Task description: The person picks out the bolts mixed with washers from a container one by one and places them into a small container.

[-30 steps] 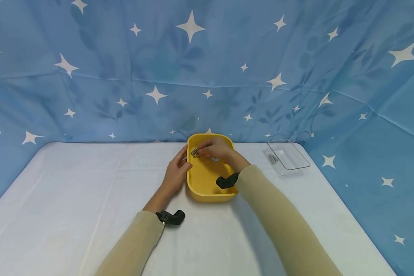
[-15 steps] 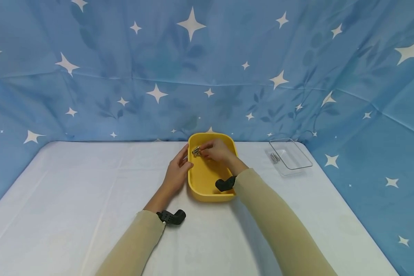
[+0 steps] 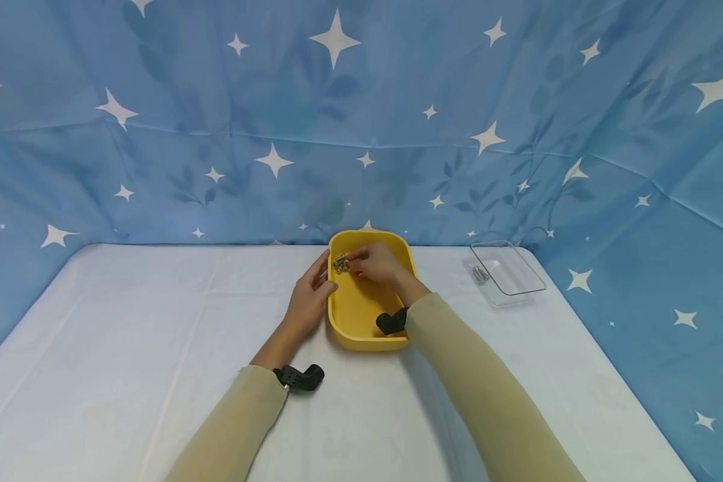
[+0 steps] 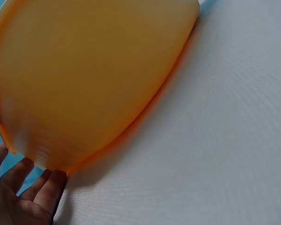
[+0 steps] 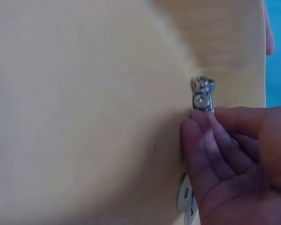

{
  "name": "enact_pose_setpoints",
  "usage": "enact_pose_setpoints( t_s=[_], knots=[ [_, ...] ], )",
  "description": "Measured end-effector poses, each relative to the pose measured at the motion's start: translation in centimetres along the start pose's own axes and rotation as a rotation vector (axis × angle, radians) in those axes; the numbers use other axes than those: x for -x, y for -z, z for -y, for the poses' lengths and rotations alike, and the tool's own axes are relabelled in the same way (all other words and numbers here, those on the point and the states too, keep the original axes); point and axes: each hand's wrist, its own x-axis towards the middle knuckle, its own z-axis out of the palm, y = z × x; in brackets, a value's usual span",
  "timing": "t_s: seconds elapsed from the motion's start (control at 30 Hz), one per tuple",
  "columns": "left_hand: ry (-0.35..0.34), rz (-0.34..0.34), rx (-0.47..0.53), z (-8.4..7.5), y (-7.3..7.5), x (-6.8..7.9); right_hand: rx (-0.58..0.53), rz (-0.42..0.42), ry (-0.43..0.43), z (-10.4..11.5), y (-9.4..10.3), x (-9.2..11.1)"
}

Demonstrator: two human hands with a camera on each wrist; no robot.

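Observation:
A yellow bin (image 3: 361, 308) stands at the table's far edge. My left hand (image 3: 306, 301) rests along its left wall, fingertips (image 4: 54, 180) against the outside and thumb by the rim. My right hand (image 3: 378, 263) reaches into the bin. Its thumb and fingers pinch at a small cluster of metal screws (image 5: 202, 93) with round socketed heads, near the bin's left wall. The fingers partly hide the screws. Flat metal washers (image 5: 184, 193) show beside the right hand's fingers in the right wrist view.
A clear shallow box (image 3: 509, 274) stands at the right on the white tablecloth (image 3: 156, 335), with several small metal pieces (image 3: 480, 274) at its left side. A blue starry curtain (image 3: 265, 120) hangs right behind the table.
The right hand's fingers have closed in on the screws, and the hand hardly shifts within the bin. The left hand stays at the bin's wall.

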Motion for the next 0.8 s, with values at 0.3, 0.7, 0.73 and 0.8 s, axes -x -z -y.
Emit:
enact_pose_setpoints(
  t_s=[0.3,0.7,0.73,0.8],
  knots=[
    [0.008,0.023,0.035,-0.27,0.15,0.04,-0.001,0.037,0.010,-0.04,-0.11,-0.15],
    [-0.006,0.015,0.029,-0.08,0.12,0.00,0.019,0.088,0.043,0.00,-0.27,-0.06],
    [-0.011,0.017,0.025,-0.02,0.11,-0.02,0.017,0.087,0.045,-0.03,-0.27,-0.05],
    [-0.010,0.014,0.023,0.01,0.09,0.00,0.025,0.083,0.055,-0.05,-0.29,-0.01]
  ],
)
